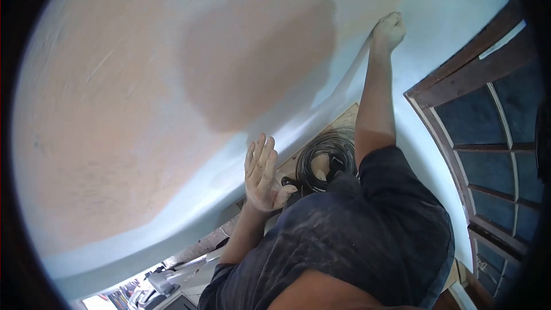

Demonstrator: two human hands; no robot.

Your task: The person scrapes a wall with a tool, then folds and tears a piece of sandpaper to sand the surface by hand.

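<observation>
Curling into a closed grip at the patchy wall (132,109), the right hand (391,30) may hide something; I cannot tell. The left hand (262,175) is open, fingers up, beside it. The wall looks rigid, probably dusty and slippery, best met with a flat palm on its broad face.

A tan, dusty-looking floor (350,116) shows in a narrow wedge, its far end tapering to a corner. A thick coil of dark cable (307,159) lies flat on it in many loose loops, partly hidden at its near side. A pale patch of floor shows through the coil's open middle
</observation>
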